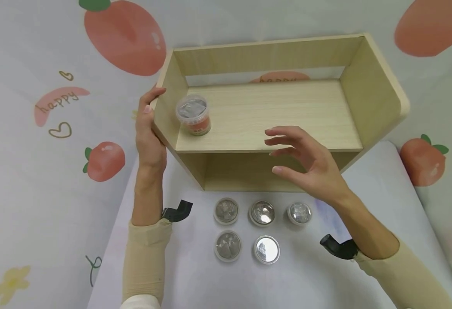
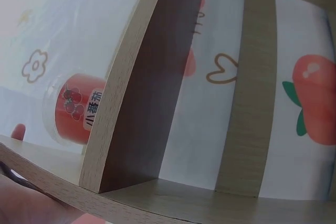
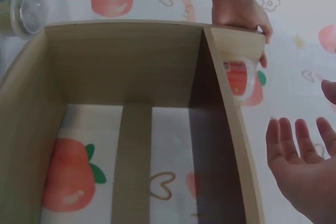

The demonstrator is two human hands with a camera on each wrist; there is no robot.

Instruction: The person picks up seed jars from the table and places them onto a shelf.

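Note:
My left hand (image 1: 151,139) grips the left side panel of a light wooden shelf unit (image 1: 280,113), its fingers curled round the panel's edge. On the upper board stands a clear plastic cup (image 1: 193,116) with a silvery top and red print, close to that left panel. The left wrist view shows the cup (image 2: 76,107) with a cherry-tomato picture and Chinese characters. My right hand (image 1: 312,165) hovers before the board's front edge, fingers spread and holding nothing. In the right wrist view, the same right hand (image 3: 307,174) appears with its fingers apart.
Several round lidded cups stand in two rows on the white table in front of the shelf, among them a back-left cup (image 1: 226,210) and a front-right cup (image 1: 267,249). The shelf's lower compartment (image 1: 245,171) opens toward them. Behind hangs a fruit-printed cloth (image 1: 106,107).

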